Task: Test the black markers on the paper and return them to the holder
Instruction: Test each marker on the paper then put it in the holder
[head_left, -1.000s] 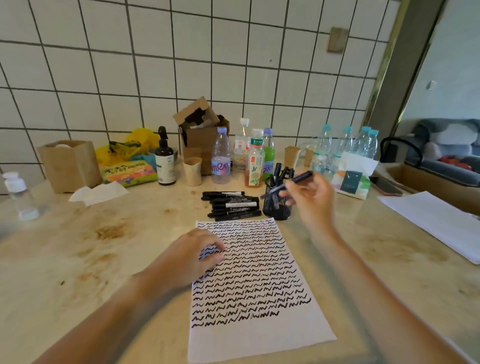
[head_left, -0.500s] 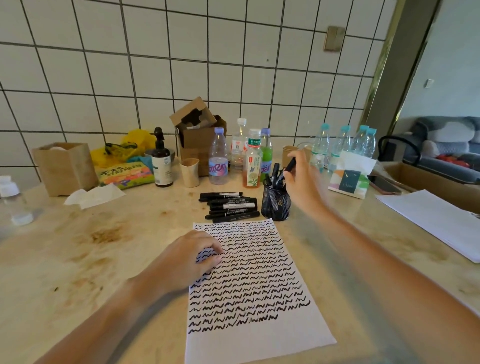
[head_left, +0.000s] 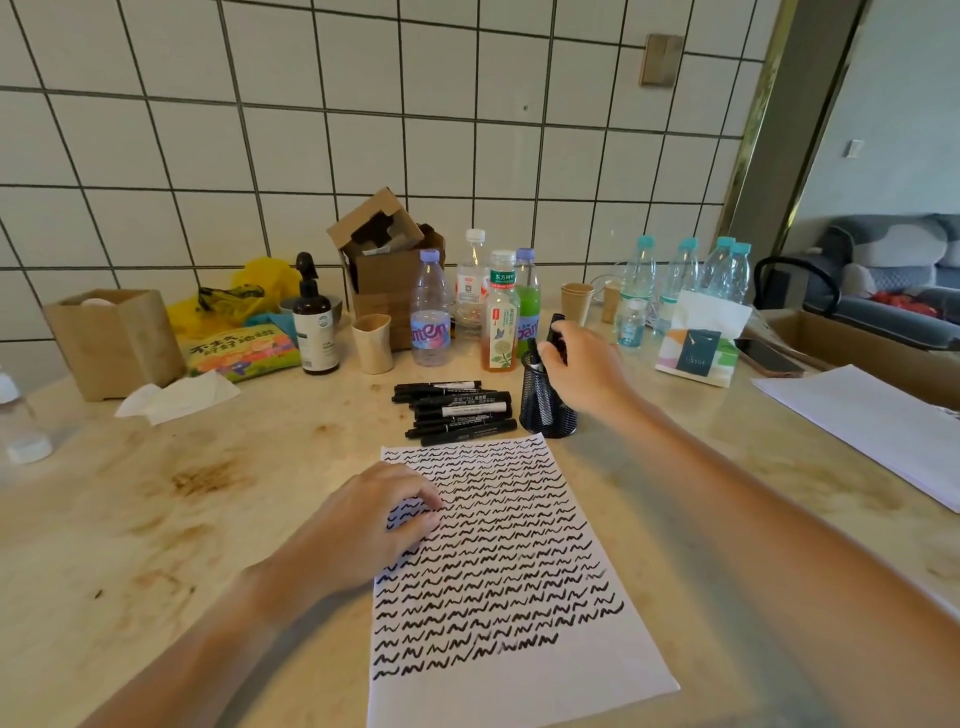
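Observation:
A white sheet of paper (head_left: 519, 686) covered in rows of black squiggles lies in front of me. My left hand (head_left: 363, 530) rests on its left edge with curled fingers pressing the sheet down. Beyond the paper stands a black mesh holder (head_left: 543, 408) with markers in it. My right hand (head_left: 587, 369) is right above the holder and grips a black marker (head_left: 556, 332) that points down into it. A pile of several black markers (head_left: 457, 410) lies on the table just left of the holder.
Behind the markers stand drink bottles (head_left: 501, 317), a paper cup (head_left: 373, 343), a dark pump bottle (head_left: 313, 327) and an open cardboard box (head_left: 387, 265). A tissue pack (head_left: 698, 348), a phone (head_left: 769, 358) and water bottles (head_left: 680, 280) sit at the right, near another white sheet (head_left: 878, 421).
My right hand has carried the marker from above the paper's far edge to the holder and lowered it in. My left hand has stayed on the paper.

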